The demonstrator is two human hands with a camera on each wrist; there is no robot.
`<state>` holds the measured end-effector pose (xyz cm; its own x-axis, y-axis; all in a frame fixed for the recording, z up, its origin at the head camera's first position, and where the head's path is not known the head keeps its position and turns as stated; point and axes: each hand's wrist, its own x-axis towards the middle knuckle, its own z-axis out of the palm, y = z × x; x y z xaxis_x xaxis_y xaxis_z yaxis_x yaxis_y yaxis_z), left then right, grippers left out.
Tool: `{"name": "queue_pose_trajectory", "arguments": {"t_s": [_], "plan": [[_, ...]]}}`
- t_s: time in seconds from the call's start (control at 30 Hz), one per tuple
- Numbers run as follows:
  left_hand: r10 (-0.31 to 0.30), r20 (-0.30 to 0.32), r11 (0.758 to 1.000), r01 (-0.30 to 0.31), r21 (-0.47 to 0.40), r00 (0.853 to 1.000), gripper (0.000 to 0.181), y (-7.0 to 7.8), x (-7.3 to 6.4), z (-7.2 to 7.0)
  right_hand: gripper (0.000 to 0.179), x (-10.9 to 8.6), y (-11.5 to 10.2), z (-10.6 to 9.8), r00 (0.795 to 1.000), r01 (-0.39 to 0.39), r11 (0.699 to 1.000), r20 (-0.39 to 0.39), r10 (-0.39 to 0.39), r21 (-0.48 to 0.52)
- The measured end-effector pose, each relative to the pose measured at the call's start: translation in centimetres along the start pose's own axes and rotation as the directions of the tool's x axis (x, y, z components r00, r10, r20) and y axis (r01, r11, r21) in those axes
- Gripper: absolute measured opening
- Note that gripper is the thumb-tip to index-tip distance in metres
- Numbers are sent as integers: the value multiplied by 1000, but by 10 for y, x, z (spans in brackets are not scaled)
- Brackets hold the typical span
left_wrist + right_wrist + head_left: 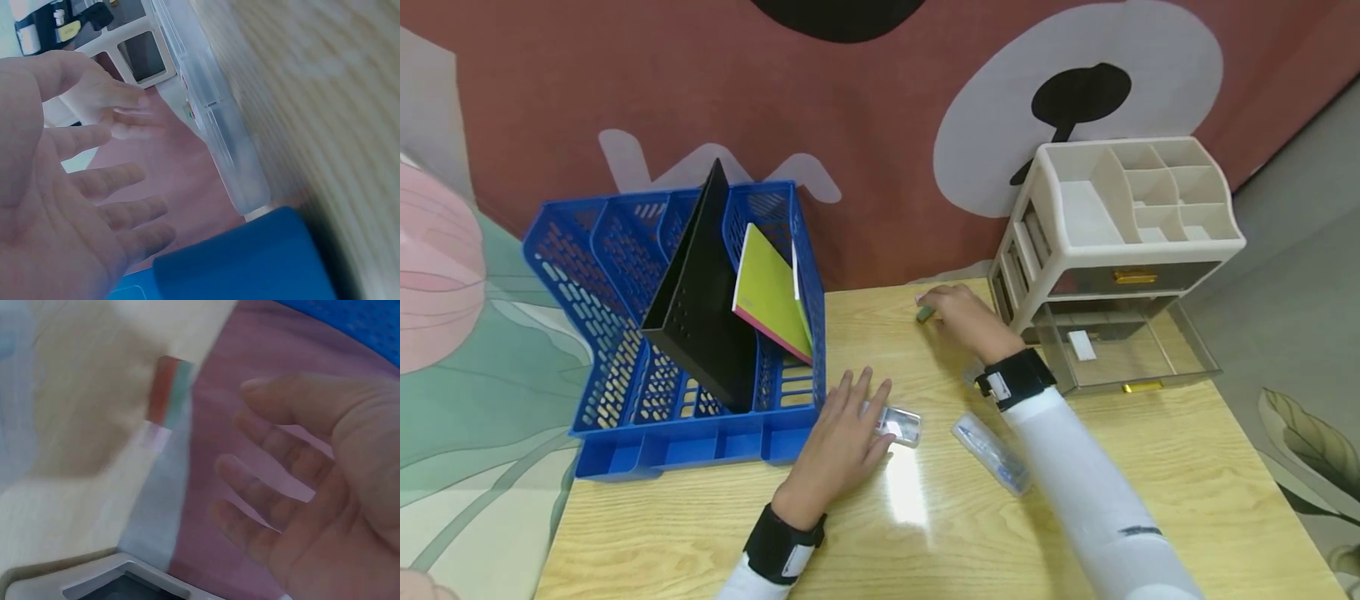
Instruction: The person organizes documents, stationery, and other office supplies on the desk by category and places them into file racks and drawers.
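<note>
In the head view my right hand [962, 317] reaches over the far part of the table, close to a small eraser-like block [924, 314]. The right wrist view shows this block [169, 392] with red-brown and green sides and a pale end, apart from the loosely bent fingers of my right hand [312, 481]. My left hand [842, 442], fingers spread, is beside a small clear plastic case [901, 426], partly covering it. In the left wrist view the palm of my left hand [69, 187] faces the camera with nothing in it, the clear case [228, 144] beyond.
A blue file rack [700, 425] holds a black folder [700, 333] and a yellow-green notebook [771, 287]. At right, a white drawer organizer [1075, 225] has its clear lower drawer [1138, 362] pulled out, a white block [1082, 345] inside. A long clear case [991, 452] lies mid-table.
</note>
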<state>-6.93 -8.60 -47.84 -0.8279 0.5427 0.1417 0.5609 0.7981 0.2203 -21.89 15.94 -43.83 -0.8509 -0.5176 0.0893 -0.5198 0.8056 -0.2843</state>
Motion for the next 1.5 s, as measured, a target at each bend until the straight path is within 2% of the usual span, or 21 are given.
{"name": "queue_pose_trajectory", "arguments": {"t_s": [0.2,0.33,0.5,0.77,1.13,1.27,1.5], "plan": [[-15,4,1000,15,-11,1000,69,1,-1,-1,38,12,7,10,996,-48,999,71,49,-23],[-34,11,999,35,-10,999,70,0,-3,-2,31,18,8,13,996,-4,998,90,10,-61],[-36,12,999,36,-15,999,70,-1,-5,-3,26,22,12,21,994,15,993,108,-2,-119],[-30,13,999,30,-14,999,71,1,-4,-1,14,20,17,27,989,1,988,145,21,-152],[-40,20,999,41,-26,999,70,0,-4,2,14,18,21,34,988,-7,985,152,34,-174],[-43,17,999,43,-19,999,70,0,-4,2,16,18,22,36,985,-13,989,168,38,-148],[-46,19,998,47,-31,999,68,-1,-6,3,21,15,18,40,985,-11,999,169,18,-42]]}}
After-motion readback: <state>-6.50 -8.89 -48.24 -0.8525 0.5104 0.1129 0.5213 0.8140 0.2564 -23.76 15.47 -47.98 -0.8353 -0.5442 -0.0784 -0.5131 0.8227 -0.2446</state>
